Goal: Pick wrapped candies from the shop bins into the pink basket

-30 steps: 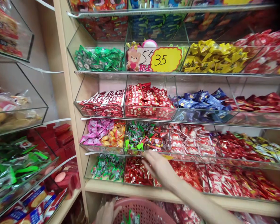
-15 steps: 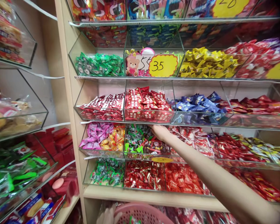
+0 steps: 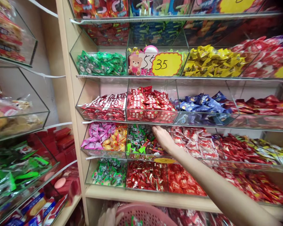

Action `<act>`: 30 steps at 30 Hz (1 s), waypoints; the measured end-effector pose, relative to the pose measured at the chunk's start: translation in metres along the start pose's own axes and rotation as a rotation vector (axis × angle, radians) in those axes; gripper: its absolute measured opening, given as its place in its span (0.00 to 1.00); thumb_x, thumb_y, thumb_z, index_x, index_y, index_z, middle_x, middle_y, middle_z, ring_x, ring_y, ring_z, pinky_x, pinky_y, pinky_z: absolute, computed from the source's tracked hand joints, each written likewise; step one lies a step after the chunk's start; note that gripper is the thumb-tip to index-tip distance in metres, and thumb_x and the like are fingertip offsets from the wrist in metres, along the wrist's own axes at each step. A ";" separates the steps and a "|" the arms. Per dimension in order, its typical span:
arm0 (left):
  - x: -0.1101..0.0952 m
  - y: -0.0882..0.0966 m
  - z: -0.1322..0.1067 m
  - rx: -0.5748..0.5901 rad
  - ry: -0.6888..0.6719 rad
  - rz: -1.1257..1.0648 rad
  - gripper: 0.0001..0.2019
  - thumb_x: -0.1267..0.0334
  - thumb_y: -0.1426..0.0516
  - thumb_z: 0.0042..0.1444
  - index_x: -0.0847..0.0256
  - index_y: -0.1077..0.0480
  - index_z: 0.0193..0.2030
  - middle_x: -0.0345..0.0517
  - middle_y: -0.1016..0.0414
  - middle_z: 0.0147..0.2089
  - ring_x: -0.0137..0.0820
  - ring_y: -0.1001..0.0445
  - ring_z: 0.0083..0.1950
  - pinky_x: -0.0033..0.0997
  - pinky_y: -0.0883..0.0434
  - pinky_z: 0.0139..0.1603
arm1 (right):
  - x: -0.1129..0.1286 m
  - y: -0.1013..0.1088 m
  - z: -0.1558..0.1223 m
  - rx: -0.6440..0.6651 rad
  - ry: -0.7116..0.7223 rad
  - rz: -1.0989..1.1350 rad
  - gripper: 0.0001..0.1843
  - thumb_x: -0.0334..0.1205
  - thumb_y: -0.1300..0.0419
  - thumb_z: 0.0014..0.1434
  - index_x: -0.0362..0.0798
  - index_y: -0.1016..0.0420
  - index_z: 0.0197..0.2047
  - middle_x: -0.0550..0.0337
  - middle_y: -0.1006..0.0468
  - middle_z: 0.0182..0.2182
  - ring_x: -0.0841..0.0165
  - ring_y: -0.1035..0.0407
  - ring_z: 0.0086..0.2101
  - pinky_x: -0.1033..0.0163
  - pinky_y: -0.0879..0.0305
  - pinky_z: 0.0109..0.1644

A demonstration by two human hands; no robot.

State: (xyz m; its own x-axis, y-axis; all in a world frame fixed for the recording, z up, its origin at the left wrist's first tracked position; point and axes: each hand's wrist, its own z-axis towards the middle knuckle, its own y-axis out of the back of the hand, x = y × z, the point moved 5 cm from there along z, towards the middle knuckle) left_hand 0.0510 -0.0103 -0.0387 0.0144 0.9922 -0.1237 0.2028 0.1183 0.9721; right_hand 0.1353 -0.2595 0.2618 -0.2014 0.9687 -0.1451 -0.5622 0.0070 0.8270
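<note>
Head view: my right grip (image 3: 163, 138), fingers curled down, is on the green-and-red wrapped candies (image 3: 141, 141) in a clear bin (image 3: 141, 156), closure unclear; light, slippery pieces, best pinched by the wrapper.

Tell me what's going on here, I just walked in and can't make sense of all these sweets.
A person is at a wall of clear bins full of wrapped sweets. Their right hand is in a bin of green and red wrapped sweets, fingers on the pile. Their left hand is low down at the rim of a pink plastic basket, which has a green-wrapped sweet inside.
</note>
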 end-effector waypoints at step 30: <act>0.000 -0.006 0.001 -0.108 -0.021 -0.003 0.20 0.51 0.56 0.60 0.58 0.33 0.51 0.53 0.22 0.41 0.40 0.24 0.44 0.33 0.30 0.40 | 0.076 -0.119 -0.181 0.637 -0.330 1.458 0.18 0.52 0.39 0.49 0.45 0.32 0.28 0.67 0.31 0.15 0.72 0.34 0.18 0.68 0.40 0.24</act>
State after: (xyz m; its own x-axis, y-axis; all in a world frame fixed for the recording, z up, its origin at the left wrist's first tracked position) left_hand 0.0508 -0.0112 -0.0443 0.0352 0.9909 -0.1297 0.0958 0.1259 0.9874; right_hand 0.0419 -0.2314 0.0546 -0.0181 0.2529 0.9673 0.3633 -0.8997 0.2421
